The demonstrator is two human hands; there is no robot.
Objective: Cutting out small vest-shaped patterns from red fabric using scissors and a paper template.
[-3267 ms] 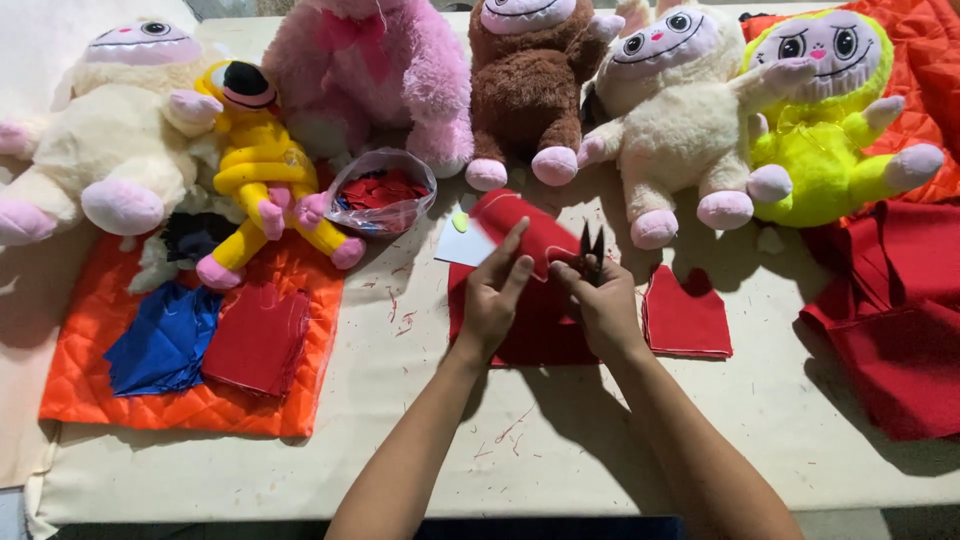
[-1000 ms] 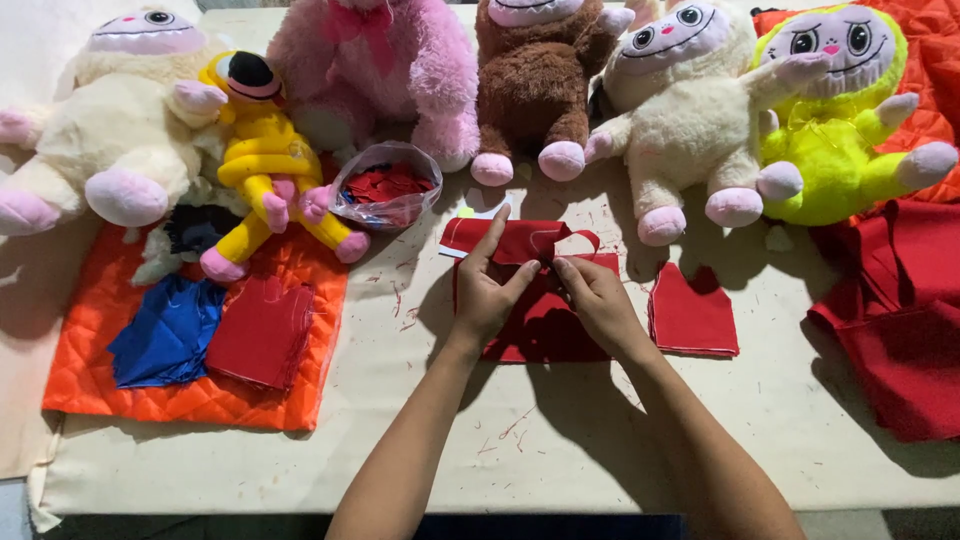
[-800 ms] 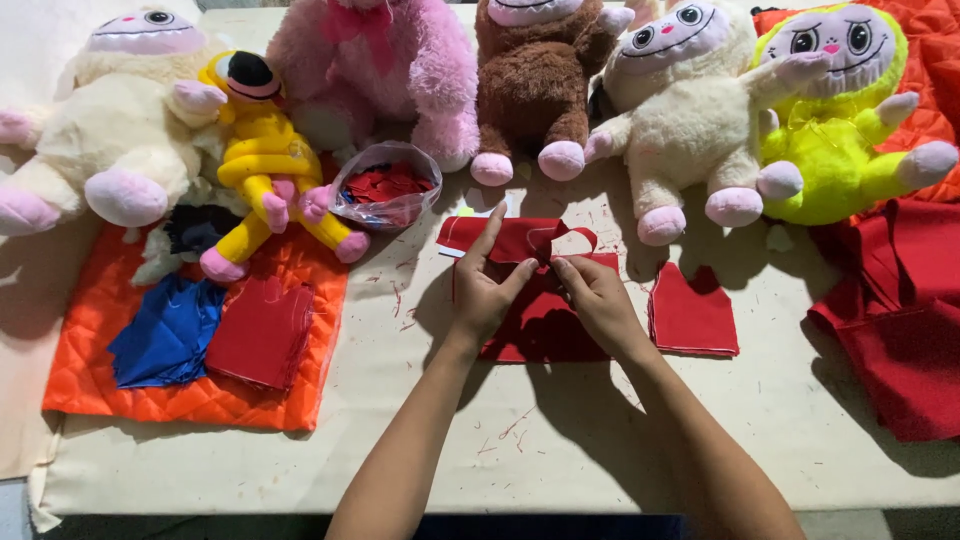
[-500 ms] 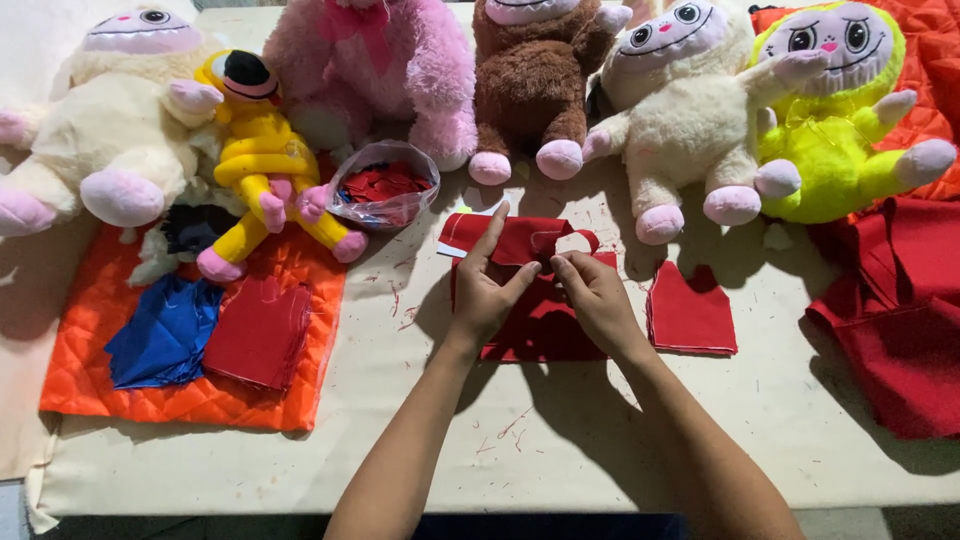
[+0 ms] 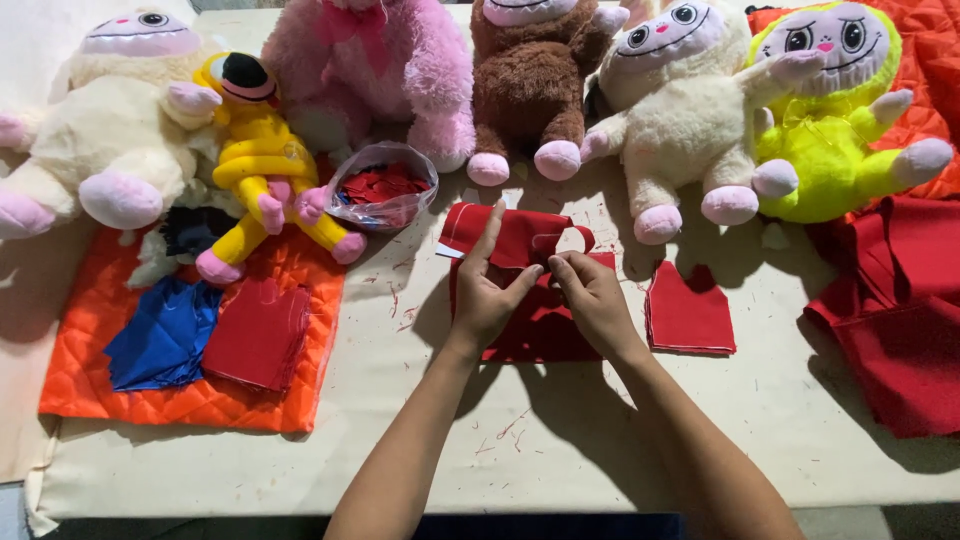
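My left hand (image 5: pixel 487 292) and my right hand (image 5: pixel 592 296) meet over a stack of red fabric pieces (image 5: pixel 530 330) in the middle of the table. Both pinch a small red fabric piece (image 5: pixel 515 232) whose top curls up, with a thin red loop at its right end. My left index finger points up along this piece. A cut red piece (image 5: pixel 688 315) lies flat just right of my right hand.
Several plush toys line the far edge: cream (image 5: pixel 110 140), yellow (image 5: pixel 262 165), pink (image 5: pixel 370 75), brown (image 5: pixel 525 85), white (image 5: pixel 680 120), neon green (image 5: pixel 835 120). A clear bag of red scraps (image 5: pixel 382 188) sits beside an orange quilted mat (image 5: pixel 180 400) holding blue and red pieces. Red cloth (image 5: pixel 890 310) is heaped right.
Since 3.3 s ago the scissors seen at my right hand are out of sight and both hands now pinch the red piece. Over the last second the hands barely move.
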